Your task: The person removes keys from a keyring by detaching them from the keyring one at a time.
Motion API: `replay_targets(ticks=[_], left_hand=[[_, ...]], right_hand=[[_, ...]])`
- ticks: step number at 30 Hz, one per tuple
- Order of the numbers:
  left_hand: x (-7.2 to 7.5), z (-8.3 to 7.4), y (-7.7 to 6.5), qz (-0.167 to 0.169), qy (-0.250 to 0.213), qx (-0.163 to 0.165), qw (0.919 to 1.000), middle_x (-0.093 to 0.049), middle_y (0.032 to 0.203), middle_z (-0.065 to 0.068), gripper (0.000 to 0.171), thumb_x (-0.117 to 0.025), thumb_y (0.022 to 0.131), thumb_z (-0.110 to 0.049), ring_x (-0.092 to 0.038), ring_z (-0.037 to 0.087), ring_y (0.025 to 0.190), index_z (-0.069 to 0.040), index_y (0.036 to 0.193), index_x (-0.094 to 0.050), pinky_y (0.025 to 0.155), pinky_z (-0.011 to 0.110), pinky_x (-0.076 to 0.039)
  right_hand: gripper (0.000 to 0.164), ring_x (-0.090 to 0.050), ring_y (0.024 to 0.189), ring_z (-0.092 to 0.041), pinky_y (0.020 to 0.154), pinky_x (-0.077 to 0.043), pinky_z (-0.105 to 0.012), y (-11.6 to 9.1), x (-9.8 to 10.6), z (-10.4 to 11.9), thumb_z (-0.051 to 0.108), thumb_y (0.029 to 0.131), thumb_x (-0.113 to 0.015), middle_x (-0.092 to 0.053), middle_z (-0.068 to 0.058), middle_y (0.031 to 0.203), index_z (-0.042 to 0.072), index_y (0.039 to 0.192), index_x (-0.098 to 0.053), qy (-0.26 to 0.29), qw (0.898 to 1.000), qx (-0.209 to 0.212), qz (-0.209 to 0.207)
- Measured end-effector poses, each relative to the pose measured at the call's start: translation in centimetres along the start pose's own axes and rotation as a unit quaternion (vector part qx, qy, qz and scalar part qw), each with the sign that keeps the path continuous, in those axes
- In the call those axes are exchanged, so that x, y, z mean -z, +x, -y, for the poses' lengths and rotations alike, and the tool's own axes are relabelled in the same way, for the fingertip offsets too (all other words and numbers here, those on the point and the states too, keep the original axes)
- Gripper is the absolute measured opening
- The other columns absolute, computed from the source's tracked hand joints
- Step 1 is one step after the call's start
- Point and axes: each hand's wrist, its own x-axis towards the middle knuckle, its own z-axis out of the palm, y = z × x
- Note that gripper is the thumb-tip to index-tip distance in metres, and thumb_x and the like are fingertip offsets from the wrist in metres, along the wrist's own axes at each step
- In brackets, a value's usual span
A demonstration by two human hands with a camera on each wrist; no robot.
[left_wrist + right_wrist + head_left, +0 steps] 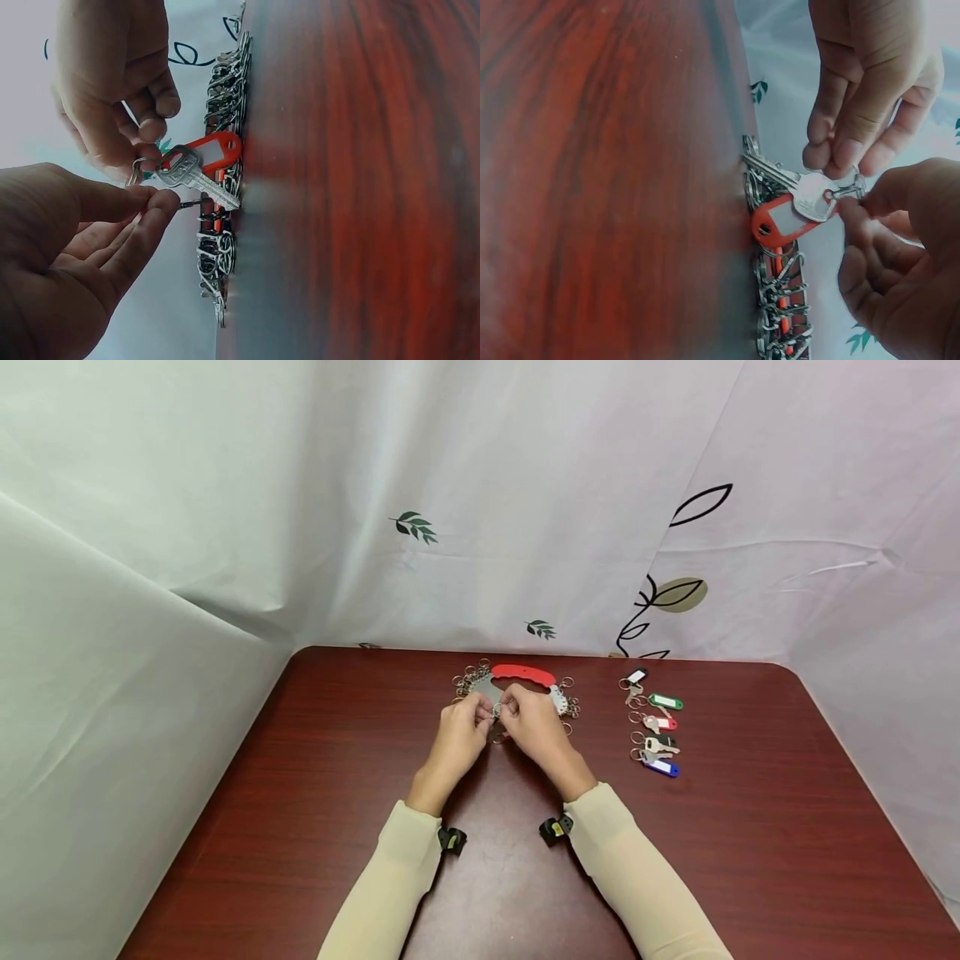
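- Head view: the left hand (459, 735) and the right hand (531, 725) meet at the middle of the dark red worktop (300, 827). Both pinch something tiny between them. A red-handled tool (523, 675) and piles of loose rings (467, 682) lie at 12 o'clock from the hands. A row of finished keys with tags (657, 727) lies at 3 o'clock.
- Left wrist view: the left hand (60, 262) pinches a thin split ring (189, 202) with thumb and finger. The silver key (196, 178) and an orange tag (217, 152) hang there. The right hand (112, 90), at 12 o'clock, holds the key's top.
- Right wrist view: the key (810, 196) and tag (776, 222) sit between both hands, above the worktop's far edge.
- I think the key is light, hard and a bit slippery. The ring is stiff and springy. Best to grip the key's flat head.
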Motion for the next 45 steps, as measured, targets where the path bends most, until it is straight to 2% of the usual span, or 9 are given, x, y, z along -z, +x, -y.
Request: replay_targets(ticks=[4,7,12,19,27,36,45], left_hand=[[-0.02,0.05,0.06,0.005,-0.002,-0.003,1.0,-0.072,0.079,0.008,0.015,-0.07,0.08,0.005,-0.066,0.018,0.074,-0.005,0.089,-0.065,0.068,0.034,-0.057],[0.0,0.08,0.09,0.006,-0.004,-0.004,1.0,-0.072,0.081,0.009,0.015,-0.069,0.079,0.006,-0.066,0.018,0.076,-0.004,0.09,-0.065,0.069,0.034,-0.058],[0.14,0.01,0.11,0.005,-0.001,-0.009,0.9999,-0.072,0.081,0.01,0.015,-0.07,0.079,0.006,-0.066,0.019,0.077,-0.004,0.089,-0.065,0.069,0.035,-0.058],[0.25,-0.06,0.1,-0.005,0.009,-0.027,0.9996,-0.071,0.079,0.009,0.012,-0.072,0.079,0.004,-0.066,0.019,0.075,-0.005,0.084,-0.065,0.067,0.034,-0.057],[0.34,0.08,0.02,-0.021,0.02,-0.052,0.9982,-0.071,0.083,0.01,0.011,-0.073,0.077,0.006,-0.066,0.02,0.078,-0.003,0.081,-0.069,0.068,0.034,-0.057],[0.38,0.08,-0.03,-0.026,0.023,-0.052,0.998,-0.071,0.083,0.01,0.01,-0.073,0.077,0.006,-0.066,0.022,0.08,-0.002,0.08,-0.069,0.07,0.036,-0.057],[0.56,0.1,-0.02,-0.008,0.024,-0.03,0.9992,-0.071,0.083,0.011,0.009,-0.072,0.079,0.005,-0.066,0.022,0.08,-0.002,0.081,-0.069,0.07,0.037,-0.057]], right_hand=[[0.021,-0.055,0.053,-0.011,0.054,-0.05,-0.032,0.04,0.24,-0.01,0.001,0.082,-0.058,-0.07,-0.003,0.073,0.01,0.095,-0.072,-0.03,0.999,0.009,0.036],[0.017,-0.056,0.061,-0.014,0.059,-0.051,-0.034,0.03,0.35,-0.05,0.003,0.082,-0.059,-0.071,-0.003,0.081,0.012,0.09,-0.071,-0.058,0.997,0.014,0.051],[0.01,-0.058,0.068,-0.015,0.063,-0.053,-0.035,-0.01,0.39,-0.08,0.004,0.082,-0.062,-0.067,-0.003,0.08,0.011,0.087,-0.067,-0.061,0.996,0.024,0.068],[0.012,-0.056,0.069,-0.017,0.064,-0.051,-0.036,0.0,0.54,0.01,0.004,0.084,-0.063,-0.066,-0.004,0.083,0.012,0.092,-0.067,-0.059,0.994,0.042,0.082],[0.006,-0.059,0.071,-0.015,0.065,-0.053,-0.034,0.06,0.63,-0.22,0.007,0.086,-0.069,-0.068,-0.004,0.083,0.011,0.089,-0.07,-0.044,0.993,0.073,0.079],[0.004,-0.058,0.067,-0.015,0.063,-0.052,-0.035,-0.02,0.93,-0.03,0.012,0.085,-0.072,-0.066,-0.002,0.077,0.009,0.087,-0.07,-0.053,0.991,0.107,0.059],[0.004,-0.061,0.064,-0.013,0.06,-0.053,-0.032,0.02,0.67,-0.1,0.013,0.083,-0.072,-0.069,-0.001,0.074,0.009,0.082,-0.071,-0.061,0.994,0.086,0.036]])
